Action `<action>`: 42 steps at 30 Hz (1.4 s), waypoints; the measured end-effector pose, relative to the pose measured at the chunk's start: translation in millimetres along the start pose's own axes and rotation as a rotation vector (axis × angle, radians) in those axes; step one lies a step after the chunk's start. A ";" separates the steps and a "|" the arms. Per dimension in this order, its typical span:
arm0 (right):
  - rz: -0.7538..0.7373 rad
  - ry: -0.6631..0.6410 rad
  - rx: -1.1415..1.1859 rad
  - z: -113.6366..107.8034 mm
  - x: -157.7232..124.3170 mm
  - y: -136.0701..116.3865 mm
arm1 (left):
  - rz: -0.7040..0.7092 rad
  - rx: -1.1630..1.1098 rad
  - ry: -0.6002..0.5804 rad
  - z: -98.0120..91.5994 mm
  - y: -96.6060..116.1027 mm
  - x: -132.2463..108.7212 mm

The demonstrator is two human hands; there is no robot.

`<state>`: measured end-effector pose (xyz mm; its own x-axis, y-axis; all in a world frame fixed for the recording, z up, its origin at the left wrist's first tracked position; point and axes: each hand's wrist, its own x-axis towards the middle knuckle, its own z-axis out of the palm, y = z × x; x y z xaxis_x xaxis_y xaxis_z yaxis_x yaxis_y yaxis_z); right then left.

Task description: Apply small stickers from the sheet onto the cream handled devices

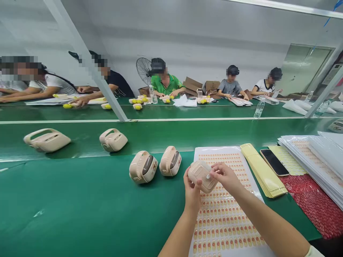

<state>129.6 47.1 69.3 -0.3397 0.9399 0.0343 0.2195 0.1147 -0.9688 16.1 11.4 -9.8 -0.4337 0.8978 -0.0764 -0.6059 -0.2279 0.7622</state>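
Both hands, left (192, 188) and right (224, 175), pinch a beige casing (201, 175) at lower centre, above the sticker sheet (222, 221) on the desk (93, 200).

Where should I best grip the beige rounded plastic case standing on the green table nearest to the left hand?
Probably from above, pinching the two broad faces of the beige rounded plastic case. It stands on edge, narrow top up, and a twin case sits close beside it, so a sideways approach looks cramped.

Casing (202, 175) is showing plain beige. Sticker sheet (225, 214) is showing white with rows of orange marks. Bench (80, 200) is showing solid green.
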 end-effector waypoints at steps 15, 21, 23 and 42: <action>-0.717 0.225 -0.406 11.3 -16.1 12.8 | -0.007 -0.023 0.030 1.8 1.5 -3.0; -0.551 0.262 -0.289 2.2 -22.0 3.8 | -0.024 -0.039 0.049 -0.3 1.2 -3.3; -0.404 0.236 -0.176 -4.5 -17.3 2.6 | -0.031 -0.048 0.056 0.2 1.3 -3.0; 0.462 0.716 -0.341 -190.1 110.6 65.7 | -0.344 -0.313 -0.078 -42.1 -9.3 14.5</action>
<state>280.3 219.8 56.0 0.4719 0.8776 -0.0843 0.4893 -0.3402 -0.8030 -12.6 10.6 -45.1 -0.1281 0.9640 -0.2331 -0.8829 -0.0037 0.4696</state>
